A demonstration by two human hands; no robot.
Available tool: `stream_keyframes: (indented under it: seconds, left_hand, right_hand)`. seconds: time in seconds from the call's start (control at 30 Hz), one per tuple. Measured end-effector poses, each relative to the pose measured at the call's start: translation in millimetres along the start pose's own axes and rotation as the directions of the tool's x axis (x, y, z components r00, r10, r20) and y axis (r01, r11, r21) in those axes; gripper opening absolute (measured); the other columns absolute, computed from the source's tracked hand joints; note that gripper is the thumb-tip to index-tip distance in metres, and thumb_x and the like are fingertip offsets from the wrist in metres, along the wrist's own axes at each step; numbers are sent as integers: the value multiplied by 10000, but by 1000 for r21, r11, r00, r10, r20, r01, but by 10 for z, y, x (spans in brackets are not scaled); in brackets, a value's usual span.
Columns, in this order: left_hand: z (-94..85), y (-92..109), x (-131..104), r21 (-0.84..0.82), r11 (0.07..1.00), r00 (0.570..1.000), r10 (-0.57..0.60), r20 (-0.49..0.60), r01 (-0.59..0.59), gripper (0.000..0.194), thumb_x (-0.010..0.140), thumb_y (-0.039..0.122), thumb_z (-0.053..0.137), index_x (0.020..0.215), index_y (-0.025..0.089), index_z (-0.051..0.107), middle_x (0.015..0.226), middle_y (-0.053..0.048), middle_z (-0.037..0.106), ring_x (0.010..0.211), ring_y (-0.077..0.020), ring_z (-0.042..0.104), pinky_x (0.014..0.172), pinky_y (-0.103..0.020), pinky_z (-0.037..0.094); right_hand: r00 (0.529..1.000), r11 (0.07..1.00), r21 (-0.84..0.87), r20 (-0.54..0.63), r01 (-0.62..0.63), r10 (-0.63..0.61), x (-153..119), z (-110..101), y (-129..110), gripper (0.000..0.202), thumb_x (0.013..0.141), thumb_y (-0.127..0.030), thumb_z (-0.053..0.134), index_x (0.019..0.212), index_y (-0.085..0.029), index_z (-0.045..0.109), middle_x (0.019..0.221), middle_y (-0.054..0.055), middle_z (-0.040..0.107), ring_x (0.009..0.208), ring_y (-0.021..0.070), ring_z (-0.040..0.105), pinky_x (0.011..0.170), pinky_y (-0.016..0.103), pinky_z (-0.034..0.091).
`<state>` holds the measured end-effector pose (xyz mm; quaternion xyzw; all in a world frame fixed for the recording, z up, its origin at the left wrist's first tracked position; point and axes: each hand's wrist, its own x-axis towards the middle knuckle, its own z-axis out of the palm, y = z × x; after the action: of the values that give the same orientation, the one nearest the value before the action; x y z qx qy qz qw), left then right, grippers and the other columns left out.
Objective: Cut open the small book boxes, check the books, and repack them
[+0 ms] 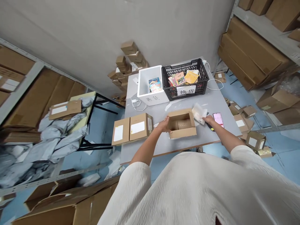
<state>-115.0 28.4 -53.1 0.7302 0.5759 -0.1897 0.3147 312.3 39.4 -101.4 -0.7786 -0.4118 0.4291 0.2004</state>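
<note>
- Along the near edge of the worktop (159,149), braces the open carton (182,131) at its left end with the left hand (164,124), thumb and fingers spread across that end.
- Just right of the carton, pinches the crumpled, whitish packet (199,113) at its right side with the right hand (207,119), fingers narrow; can't tell how firmly.
- Could lose the packet off that small grip, or tear it, if pulled hard while caught on the carton's raised right flap (192,118).
- Could skid or tip the carton over the near edge, being so close to it, if pushed unevenly from the left end.
- Beside the right wrist, toward the near right corner, might knock the lit phone (218,120) or the dark device (210,126) with a careless sweep; can't make out what the device is.
- At the near left corner, might nudge the closed cartons (138,127) with the left forearm; looks riskiest at the left edge, with part hanging past it.
- By the far right corner, might drag on the white cable (217,89) looping beyond the right edge, if snagged by a sleeve while reaching to the black crate (195,91).
</note>
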Motion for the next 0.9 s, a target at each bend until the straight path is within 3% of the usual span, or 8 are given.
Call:
stream_keyframes:
  seconds: [0.13,0.2,0.3,0.4,0.5,0.67,0.8,0.9]
  left_hand:
    - [-9,18,0,-18,1000,1000,2,-3,-2,1667,579,674,949,1766,306,-161,1849,-158,-166,1612,-506,386,1238,-516,414]
    - [-6,24,1,-28,1000,1000,7,-6,-7,1677,569,680,950,1765,299,-162,1846,-166,-169,1632,-509,347,1247,-528,401]
    - [5,27,0,-19,1000,1000,21,-21,-21,1681,566,672,951,1761,298,-171,1847,-167,-164,1652,-501,309,1259,-538,390]
    - [15,29,-13,-33,999,998,40,-49,-42,1656,579,666,954,1764,311,-148,1857,-156,-136,1662,-492,290,1275,-531,375]
    - [36,34,-58,-57,997,996,47,-71,-51,1578,617,636,944,1778,314,-75,1866,-140,-118,1644,-496,327,1271,-516,381]
    - [180,111,-245,21,998,970,59,-236,-56,1093,780,495,891,1707,289,350,1873,-155,61,1662,-471,258,1284,-580,309]
    - [388,356,-384,139,959,874,283,-395,-247,341,993,399,703,1310,280,736,1642,-120,532,1523,-364,433,1263,-555,269]
    - [523,579,-408,146,939,862,343,-373,-310,286,1063,409,602,1225,244,770,1337,-137,717,1319,-330,556,1133,-510,344]
  right_hand:
    - [998,902,-432,51,-8,33,-65,-166,-174,456,834,-468,852,1141,-144,759,1180,236,749,1164,401,732,934,471,582]
    - [989,853,-509,-17,118,-147,-157,-195,-288,501,907,-436,781,1308,-143,708,1350,261,679,1281,414,667,1020,502,552]
    - [871,749,-544,-64,378,-487,-330,-151,-459,460,984,-345,656,1394,-135,657,1440,268,615,1349,424,582,1093,538,500]
    - [758,631,-460,163,625,-632,-497,-30,-569,363,1013,-303,582,1324,-157,698,1402,220,643,1291,372,608,1104,498,497]
    - [720,617,-375,427,692,-548,-630,115,-559,485,1000,-410,641,1418,-169,681,1509,201,595,1347,357,605,1159,475,480]
    - [692,658,-345,612,669,-383,-749,275,-389,829,887,-398,783,1654,-218,524,1617,174,538,1395,359,608,1203,450,468]
    - [731,650,-389,546,653,-408,-812,329,-358,824,866,-286,771,1653,-198,542,1616,180,540,1434,378,585,1229,450,447]
    - [738,636,-401,504,660,-448,-890,360,-396,747,875,-289,781,1597,-195,613,1560,177,597,1421,382,599,1205,442,470]
